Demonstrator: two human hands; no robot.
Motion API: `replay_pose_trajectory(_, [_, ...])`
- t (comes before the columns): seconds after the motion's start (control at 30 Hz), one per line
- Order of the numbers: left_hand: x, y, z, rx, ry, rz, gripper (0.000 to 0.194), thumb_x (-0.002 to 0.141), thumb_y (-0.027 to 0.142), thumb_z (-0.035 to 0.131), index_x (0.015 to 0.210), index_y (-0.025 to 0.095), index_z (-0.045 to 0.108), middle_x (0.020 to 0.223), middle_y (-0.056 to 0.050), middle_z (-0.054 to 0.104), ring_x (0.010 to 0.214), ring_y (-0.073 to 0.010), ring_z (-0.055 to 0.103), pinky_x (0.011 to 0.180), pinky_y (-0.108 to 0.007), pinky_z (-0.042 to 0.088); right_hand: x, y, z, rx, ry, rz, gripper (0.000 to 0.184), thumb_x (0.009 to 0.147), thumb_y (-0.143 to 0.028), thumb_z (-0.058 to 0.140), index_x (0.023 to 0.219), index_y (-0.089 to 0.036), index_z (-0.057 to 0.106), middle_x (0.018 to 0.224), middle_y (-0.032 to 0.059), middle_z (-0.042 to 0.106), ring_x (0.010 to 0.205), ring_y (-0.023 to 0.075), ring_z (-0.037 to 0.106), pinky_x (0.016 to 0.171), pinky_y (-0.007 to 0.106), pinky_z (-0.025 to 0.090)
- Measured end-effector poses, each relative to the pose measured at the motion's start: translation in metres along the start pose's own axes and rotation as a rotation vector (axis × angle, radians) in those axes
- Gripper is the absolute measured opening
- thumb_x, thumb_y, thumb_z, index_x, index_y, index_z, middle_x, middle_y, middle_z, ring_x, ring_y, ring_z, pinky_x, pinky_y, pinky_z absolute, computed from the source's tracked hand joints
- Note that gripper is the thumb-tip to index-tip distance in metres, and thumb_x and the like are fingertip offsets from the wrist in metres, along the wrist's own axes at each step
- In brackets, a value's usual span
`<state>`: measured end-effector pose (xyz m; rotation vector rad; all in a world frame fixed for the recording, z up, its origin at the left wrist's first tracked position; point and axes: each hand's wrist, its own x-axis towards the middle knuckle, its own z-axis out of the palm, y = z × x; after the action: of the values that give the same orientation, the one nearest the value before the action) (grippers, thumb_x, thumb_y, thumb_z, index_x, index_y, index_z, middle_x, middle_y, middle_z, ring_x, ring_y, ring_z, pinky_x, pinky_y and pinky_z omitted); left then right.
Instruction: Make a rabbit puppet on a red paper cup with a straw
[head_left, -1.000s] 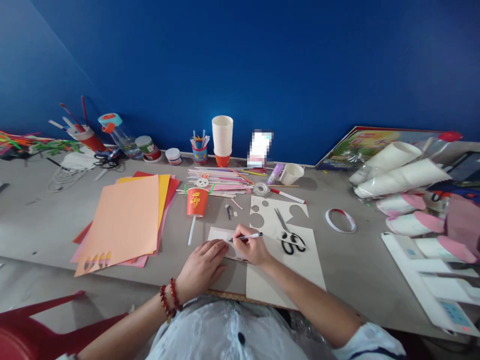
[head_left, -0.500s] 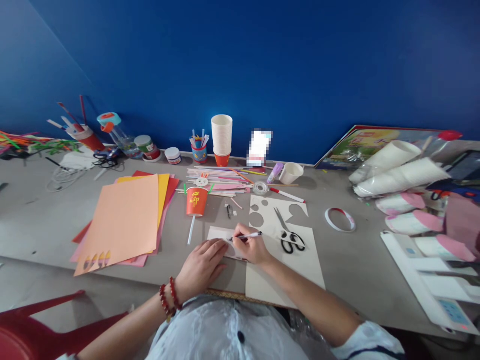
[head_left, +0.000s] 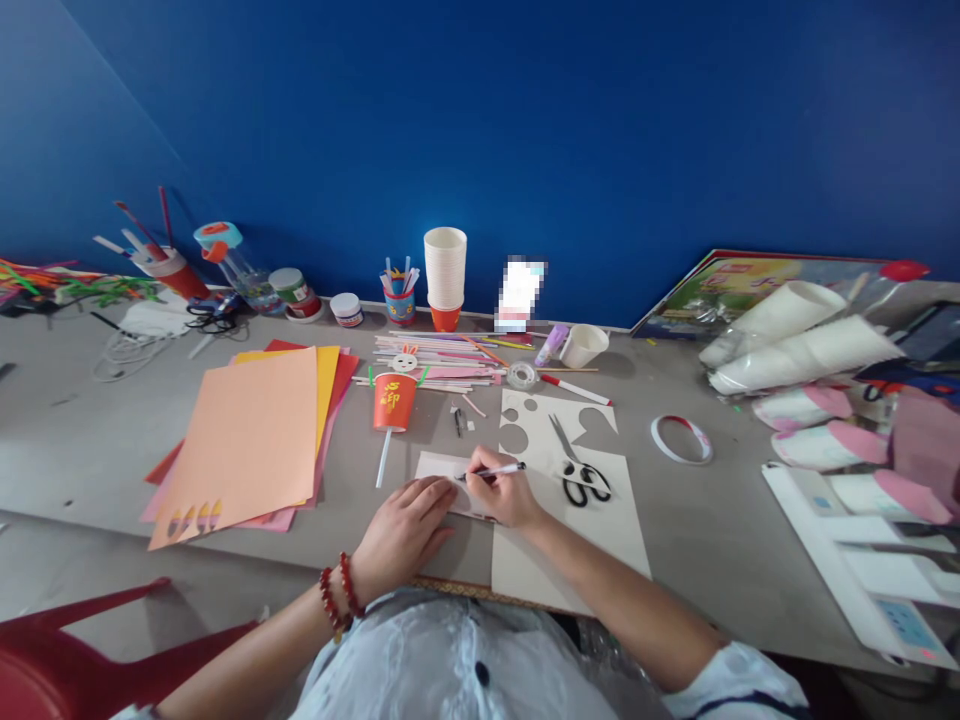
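My right hand (head_left: 501,488) grips a pen (head_left: 501,470), its tip down on a small pale piece of paper (head_left: 431,465). Fingers stretched out, my left hand (head_left: 409,520) lies flat over the left part of that paper. Both hands partly cover the sheet, so marks on it are hard to make out. Under my right wrist is a larger white sheet (head_left: 570,550) with round holes cut near its top. Black-handled scissors (head_left: 581,475) rest on this sheet. An orange paper cup (head_left: 394,402) with a rabbit face and a straw lies beyond my left hand.
Coloured paper sheets (head_left: 251,430) are stacked at the left. Straws (head_left: 442,360), a tape roll (head_left: 521,375) and a red-capped marker (head_left: 576,389) lie toward the back. A tall stack of white cups (head_left: 445,270) stands by the wall. A paper ring (head_left: 681,440) sits right of the scissors.
Almost nothing differs. Both hands keep their places on the paper, and the camera view has shifted very slightly.
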<state>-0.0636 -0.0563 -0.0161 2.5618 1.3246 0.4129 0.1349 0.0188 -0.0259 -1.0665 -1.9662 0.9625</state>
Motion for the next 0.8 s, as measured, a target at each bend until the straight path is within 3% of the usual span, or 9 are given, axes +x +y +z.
replay_pose_trajectory(0.8, [0.0001,-0.0009,0.0021,0.013,0.003,0.014,0.040,0.096,0.027,0.050,0.135,0.015,0.050,0.134,-0.012,0.058,0.125,-0.0270,0.052,0.103,-0.044,0.050,0.0008,-0.0003,-0.0009,0.024,-0.011,-0.025,0.012,0.080,-0.020,0.050,0.068,-0.021,0.050,0.057,-0.0040,0.048,0.051,0.0111,0.044,0.052,0.022,0.031])
